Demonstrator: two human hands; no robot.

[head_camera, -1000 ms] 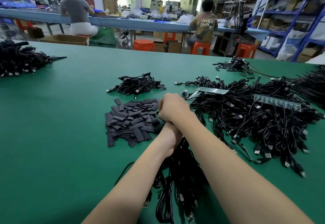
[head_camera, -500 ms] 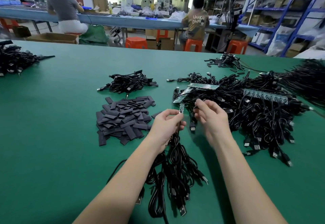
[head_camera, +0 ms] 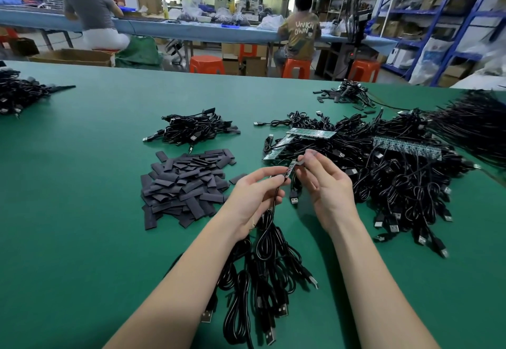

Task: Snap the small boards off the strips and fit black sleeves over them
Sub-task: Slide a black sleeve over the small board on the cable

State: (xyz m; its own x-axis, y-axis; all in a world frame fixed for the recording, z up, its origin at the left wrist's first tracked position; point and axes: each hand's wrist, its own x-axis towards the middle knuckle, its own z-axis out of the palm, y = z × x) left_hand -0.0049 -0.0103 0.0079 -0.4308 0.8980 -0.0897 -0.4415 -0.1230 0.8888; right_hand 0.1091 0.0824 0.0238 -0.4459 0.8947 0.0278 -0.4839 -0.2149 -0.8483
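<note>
**A bare board in the air, and the sleeve not yet picked**

Over the green desk [head_camera: 82, 211], both hands are raised around one small board [head_camera: 290, 170] on the end of a black cable [head_camera: 275, 200]. The left hand [head_camera: 254, 198] pinches the cable just below the board; its fingers [head_camera: 269, 173] are curled narrowly around the lead. The right hand [head_camera: 325, 184] pinches the board's far tip between thumb and fingertips, the other fingers loosely bent. Whether a sleeve sits in that right pinch is too small to tell — something pale shows at the fingertips, nothing clearly black.

The risks, as I judge them:

- The board hangs from a thin lead. A pull from either hand along the cable could strain the solder joint rather than the board.
- The pile of black sleeves [head_camera: 186, 184] lies to the left, well apart from both hands. Reaching for one means freeing a hand, and the board could then swing down into the cable bundle [head_camera: 262, 266] below the wrists and snag.
- The flat sleeves lie overlapped, so a hasty pick may lift two.
- The board strips [head_camera: 312, 132] rest on the large tangle of cables [head_camera: 397, 184] to the right — a cable dragged out of it could tip a strip off.
</note>
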